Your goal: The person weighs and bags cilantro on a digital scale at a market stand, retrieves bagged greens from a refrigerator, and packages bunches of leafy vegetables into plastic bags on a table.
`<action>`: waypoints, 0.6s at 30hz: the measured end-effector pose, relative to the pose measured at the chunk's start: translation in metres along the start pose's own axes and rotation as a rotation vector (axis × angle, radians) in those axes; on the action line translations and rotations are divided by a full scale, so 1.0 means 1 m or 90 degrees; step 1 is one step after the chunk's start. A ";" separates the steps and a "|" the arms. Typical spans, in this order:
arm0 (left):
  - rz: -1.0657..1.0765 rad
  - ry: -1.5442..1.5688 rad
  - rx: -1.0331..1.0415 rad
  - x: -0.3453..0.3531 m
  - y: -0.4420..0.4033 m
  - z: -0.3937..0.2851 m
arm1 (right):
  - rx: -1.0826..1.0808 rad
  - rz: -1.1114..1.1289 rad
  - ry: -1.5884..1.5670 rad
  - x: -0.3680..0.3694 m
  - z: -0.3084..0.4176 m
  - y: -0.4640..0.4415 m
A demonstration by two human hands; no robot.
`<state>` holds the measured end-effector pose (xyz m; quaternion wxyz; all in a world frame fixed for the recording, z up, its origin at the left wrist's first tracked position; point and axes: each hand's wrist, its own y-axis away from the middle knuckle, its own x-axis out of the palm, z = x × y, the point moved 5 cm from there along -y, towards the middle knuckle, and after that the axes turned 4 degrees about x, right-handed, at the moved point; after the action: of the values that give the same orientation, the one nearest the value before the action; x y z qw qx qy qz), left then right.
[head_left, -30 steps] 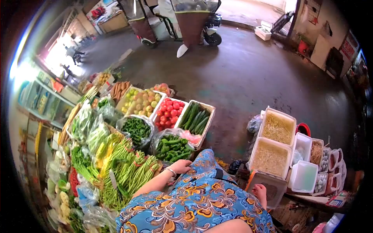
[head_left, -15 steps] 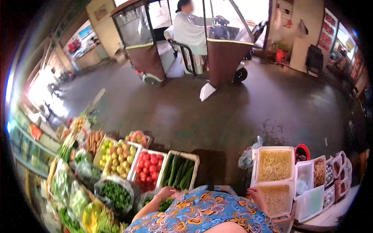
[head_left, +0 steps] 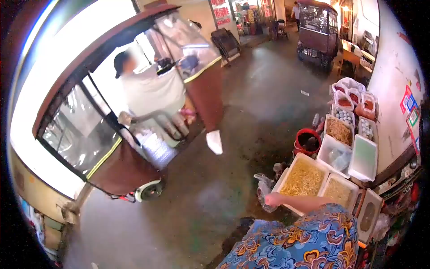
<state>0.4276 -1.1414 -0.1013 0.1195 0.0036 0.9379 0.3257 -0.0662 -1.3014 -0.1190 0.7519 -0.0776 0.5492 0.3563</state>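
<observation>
Now the head view shows the person's right hand (head_left: 272,200) reaching out, with the bare forearm (head_left: 302,204) stretched above the near edge of a white box filled with yellow sprouts (head_left: 303,175). This position brings the hand just beside a clear, crumpled plastic bag (head_left: 264,184), which lies by the outer end of that box. The fingers are small and blurred, so I cannot tell if they are apart, together or clamped on the bag. The left hand is not in view, and its fingers cannot be judged.

Next to the yellow sprouts there is a second white box with paler sprouts (head_left: 338,191). Behind them stand a round red bucket (head_left: 308,141) and a white box with clear plastic inside (head_left: 335,155), and a pale green rectangular tray (head_left: 363,157) is beside this box. Farther are a box of brown shredded food (head_left: 338,130) and a basket of pale eggs (head_left: 344,115).

The blue patterned clothing (head_left: 295,240) hides a part of the near side. On the left, a brown covered three-wheeler (head_left: 206,96) takes much of the passage, with a person in a white cover (head_left: 154,94) seated in it. Another similar vehicle (head_left: 316,38) stands well apart, near the far shops.
</observation>
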 end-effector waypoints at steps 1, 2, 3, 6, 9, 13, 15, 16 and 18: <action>-0.019 0.013 -0.012 -0.031 -0.010 0.001 | 0.066 -0.083 -0.282 -0.020 0.014 -0.033; -0.040 0.027 -0.028 -0.057 -0.021 0.008 | 0.141 -0.017 -0.254 -0.043 0.042 -0.074; -0.064 0.044 -0.044 -0.082 -0.033 0.013 | 0.211 0.047 -0.217 -0.061 0.066 -0.124; -0.145 0.090 -0.111 -0.132 -0.057 0.031 | 0.065 0.047 -0.221 -0.050 0.095 -0.257; -0.208 0.147 -0.171 -0.189 -0.070 0.071 | 0.011 0.224 -0.152 -0.053 0.186 -0.377; -0.290 0.292 -0.219 -0.242 -0.035 0.181 | -0.066 0.196 -0.360 -0.048 0.288 -0.466; -0.331 0.405 -0.211 -0.237 -0.013 0.236 | -0.080 0.202 -0.343 -0.009 0.308 -0.511; -0.356 0.477 -0.194 -0.231 -0.018 0.260 | 0.008 0.292 -0.302 -0.011 0.327 -0.524; -0.420 0.616 -0.147 -0.236 -0.049 0.290 | 0.061 0.372 -0.171 0.097 0.272 -0.579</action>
<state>0.7260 -1.0231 -0.2992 -0.2269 -0.4494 0.7960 0.3360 0.5172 -1.5444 -0.2590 0.6864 0.1660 0.4605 0.5378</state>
